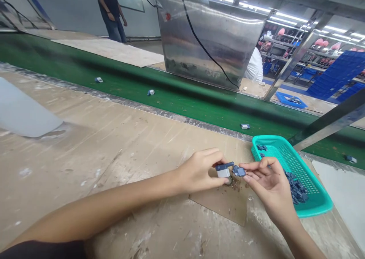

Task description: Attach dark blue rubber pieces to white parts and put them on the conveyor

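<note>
Left hand (199, 171), clamped on a white block (223, 172), meets right hand (266, 181) pinching a blue-grey clip (239, 171) at the block's 3 o'clock, apparently not yet joined; many clips (296, 188) wait in the basket (313, 209), and a few pieces (245, 126) lie on the belt (185, 99) at 12 o'clock.

A worn, scratched wooden table (114, 137) is seen in the foreground, bordered along its far edge by a green conveyor belt (85, 67). Beyond the belt, a polished steel housing (211, 35) is mounted, with a black cable (205, 48) hung across its face. A pale grey wall (71, 8) is seen at the back left, where a person (111, 12) is stood. Light is given by rows of ceiling tubes (288, 16). At the right, blue crates (339, 75) are stacked near metal shelves (282, 42).
</note>
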`<state>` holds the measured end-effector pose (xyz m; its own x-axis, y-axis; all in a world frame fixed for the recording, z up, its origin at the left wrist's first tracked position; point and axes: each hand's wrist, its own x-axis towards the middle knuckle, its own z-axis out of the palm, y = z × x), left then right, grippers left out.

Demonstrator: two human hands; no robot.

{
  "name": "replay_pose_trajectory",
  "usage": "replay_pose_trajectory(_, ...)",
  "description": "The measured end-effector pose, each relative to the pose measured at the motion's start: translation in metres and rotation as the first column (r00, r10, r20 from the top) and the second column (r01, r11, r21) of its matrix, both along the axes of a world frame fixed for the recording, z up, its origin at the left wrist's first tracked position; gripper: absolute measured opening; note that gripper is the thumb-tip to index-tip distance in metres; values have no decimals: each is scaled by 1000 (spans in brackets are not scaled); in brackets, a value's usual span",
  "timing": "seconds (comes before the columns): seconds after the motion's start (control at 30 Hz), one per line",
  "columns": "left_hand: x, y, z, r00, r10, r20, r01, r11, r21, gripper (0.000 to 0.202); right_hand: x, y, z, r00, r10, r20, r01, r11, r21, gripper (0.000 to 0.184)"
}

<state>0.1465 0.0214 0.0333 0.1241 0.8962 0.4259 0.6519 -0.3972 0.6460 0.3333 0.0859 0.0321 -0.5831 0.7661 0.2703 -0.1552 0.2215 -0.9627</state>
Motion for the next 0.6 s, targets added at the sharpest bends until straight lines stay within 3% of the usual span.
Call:
replay_pose_trajectory(0.13, 6, -6, 2, 1000, -16, -13, 16, 1000, 19, 22, -1, -8, 3, 1000, 10, -21, -12, 994, -107, 32)
replay_pose_trajectory(0.33, 8, -10, 3, 999, -11, -49, 14, 998, 66, 22, -1, -22, -2, 991, -126, 32, 126, 992, 9, 31)
replay_pose_trajectory(0.5, 8, -9, 2, 992, 11, -129, 11, 986, 167, 18, -5, -18, -2, 997, -78, -7, 76, 984, -162, 37)
replay_pose_trajectory(0.6, 10, -11, -1, 966, 10, -260, 57, 968, 246, 14, -5, -12, -2, 1000, -19, 4, 20, 966, -258, 43)
